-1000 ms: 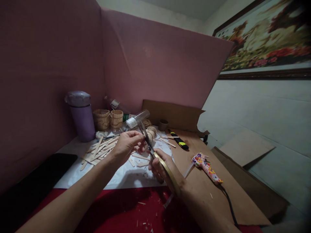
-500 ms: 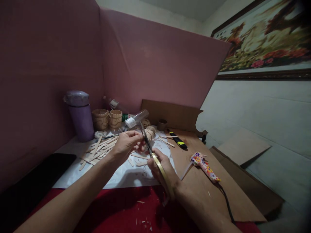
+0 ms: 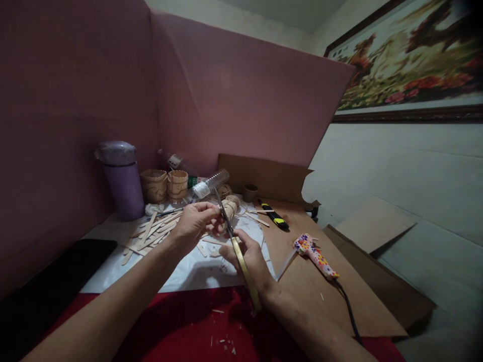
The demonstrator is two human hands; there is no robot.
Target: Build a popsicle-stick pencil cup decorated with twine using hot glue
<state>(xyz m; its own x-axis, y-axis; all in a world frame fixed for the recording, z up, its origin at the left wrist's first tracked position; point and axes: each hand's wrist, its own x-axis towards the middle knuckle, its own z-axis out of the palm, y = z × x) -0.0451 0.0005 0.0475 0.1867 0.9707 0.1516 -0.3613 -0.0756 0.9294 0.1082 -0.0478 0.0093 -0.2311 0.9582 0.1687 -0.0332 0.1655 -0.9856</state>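
Head view, largest first. Pink panel stands well beyond the fingers. Brown board lies right of the right fingers; red cloth lies nearer the wearer than either hand's fingers; white sheet spreads below and left of them.

Left hand: thumb and index pressed together right by the scissors; can't tell what, if anything, they pinch. Right hand: fingers around the gold handles.

Purple bottle: upright, well left of the left fingers. Scissors: in right fingers, blades pointing away past left fingertips, look nearly closed. Floral glue gun: on the board, right of right fingers. Clear bottle: tilted, beyond left fingertips. Yellow-black cutter: beyond right fingers, off to their right. Wooden sticks: loose pile left of left fingers. Tiny scraps: on the cloth, nearer than right fingers.
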